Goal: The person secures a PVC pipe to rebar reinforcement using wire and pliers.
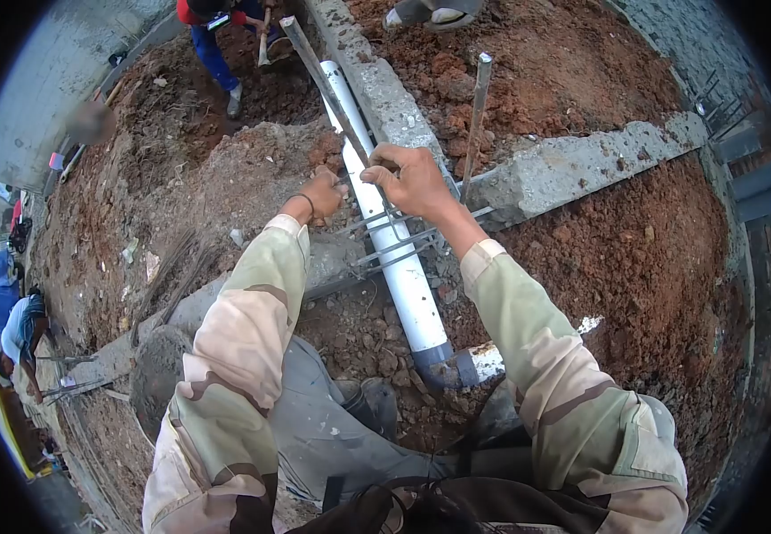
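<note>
A long steel bar (326,86) slants up from between my hands. My right hand (412,182) is closed at its lower part, thumb and forefinger against it. Just left of the white pipe (416,307), my left hand (321,196) is closed, fingers curled; whatever it may hold is too small to make out. Below my hands, thin steel bars (403,245) cross over the pipe at a gap in the concrete beam. The pipe runs down to a grey elbow (439,367) near my boots. A second upright bar (477,120) stands right of my right hand.
Concrete beams (590,169) run across reddish soil (625,258). A co-worker (225,36) at the top holds a hoe-like tool (264,44); another person (25,329) bends at far left. Shoes of someone (439,13) show at the top. A bucket-like round object (161,378) sits left.
</note>
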The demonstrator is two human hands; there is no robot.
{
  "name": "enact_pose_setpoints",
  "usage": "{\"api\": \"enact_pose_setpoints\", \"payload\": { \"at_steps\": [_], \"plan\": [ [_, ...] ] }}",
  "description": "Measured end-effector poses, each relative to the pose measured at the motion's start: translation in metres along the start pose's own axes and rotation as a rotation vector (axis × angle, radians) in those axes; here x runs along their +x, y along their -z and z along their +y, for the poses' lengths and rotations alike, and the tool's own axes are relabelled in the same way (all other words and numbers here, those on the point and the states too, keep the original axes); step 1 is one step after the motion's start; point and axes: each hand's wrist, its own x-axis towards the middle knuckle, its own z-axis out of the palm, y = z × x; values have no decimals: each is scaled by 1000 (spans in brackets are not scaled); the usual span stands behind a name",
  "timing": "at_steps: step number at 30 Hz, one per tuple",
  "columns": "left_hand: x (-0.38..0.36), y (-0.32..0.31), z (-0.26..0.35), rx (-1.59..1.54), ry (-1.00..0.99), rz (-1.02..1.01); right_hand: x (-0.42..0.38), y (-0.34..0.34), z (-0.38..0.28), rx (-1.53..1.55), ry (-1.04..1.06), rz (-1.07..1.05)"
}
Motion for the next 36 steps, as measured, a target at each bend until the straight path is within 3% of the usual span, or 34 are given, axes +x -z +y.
{"api": "enact_pose_setpoints", "payload": {
  "at_steps": [3,4,7,9,11,12,13,15,19,20,23,24,26,29,31,33,35,36],
  "plan": [
    [-10,2,0,36,-40,-148,-3,-1,-1,43,-17,29],
    [-4,0,-8,-135,-156,-226,-4,-1,-1,32,-15,45],
    [0,6,1,-216,-252,-360,-4,-2,0,10,-29,75],
    [-7,5,14,-213,-159,-358,-4,-3,2,52,-16,72],
    [-10,3,25,82,51,-8,-5,-2,-4,23,-33,67],
    [-6,3,26,425,-26,146,-5,-3,-4,28,-36,76],
    [-5,2,25,422,-29,147,-5,-4,-4,32,-40,84],
    [-16,-1,39,183,114,-47,-5,-6,-6,19,-30,105],
    [0,-15,20,25,56,36,-18,-24,-17,5,-11,279],
    [33,-15,-19,42,-117,4,-20,-40,-9,18,70,424],
    [26,-1,-9,142,-306,-13,-26,-61,-21,-108,-64,604],
    [23,1,-6,106,-278,96,-26,-62,-23,-119,-69,612],
    [-9,6,24,-342,-196,228,-24,-56,-22,-62,-32,576],
    [-23,22,42,-370,-161,212,-22,-39,-21,19,-31,437],
    [-14,18,31,68,-365,388,-19,-27,-18,45,-115,294],
    [6,11,13,346,-336,288,-18,-20,-18,21,-127,223],
    [-34,21,50,369,-143,-32,-20,-21,-20,28,-149,199],
    [-29,16,46,559,-195,-21,-20,-21,-19,31,-178,203]
  ]
}}
